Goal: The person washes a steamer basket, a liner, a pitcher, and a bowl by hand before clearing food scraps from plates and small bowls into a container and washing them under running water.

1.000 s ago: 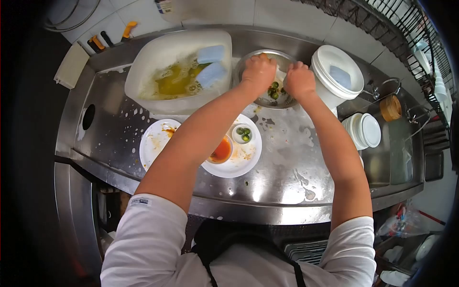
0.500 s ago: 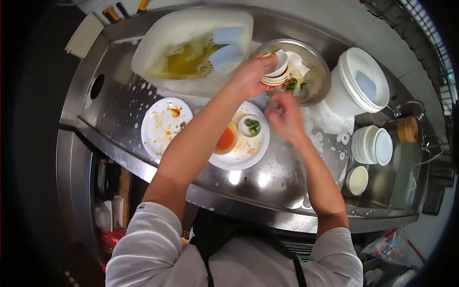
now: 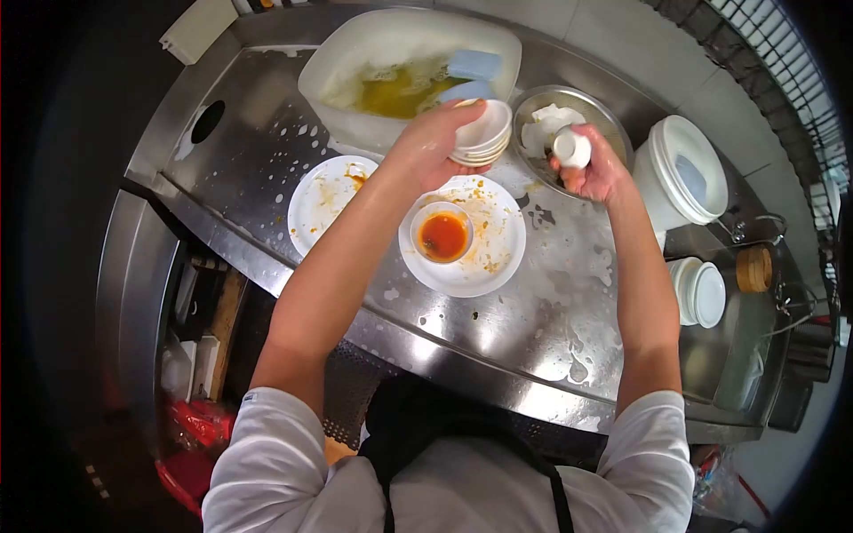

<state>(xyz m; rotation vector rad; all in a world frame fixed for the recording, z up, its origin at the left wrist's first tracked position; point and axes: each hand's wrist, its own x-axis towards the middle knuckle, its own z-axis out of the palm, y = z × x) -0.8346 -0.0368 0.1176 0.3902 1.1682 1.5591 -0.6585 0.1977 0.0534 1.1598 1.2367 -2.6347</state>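
My left hand is closed around a stack of small white sauce bowls, held above the counter beside the soapy tub. My right hand grips a single small white bowl, tipped over the metal strainer bowl. Crumpled white tissue lies inside that metal bowl. Below my left hand, a stained white plate carries a bowl of orange-red sauce. Another soiled plate sits to its left, partly behind my forearm.
At the back stands a whitish tub of yellowish soapy water with blue sponges. A white bucket is right of the metal bowl. Stacked white dishes stand at the sink on the right. Suds and water spot the steel counter.
The small bowl with green fruit has left the plate. My right hand has moved up and right, now holding a small bowl over the metal bowl. The camera view has shifted.
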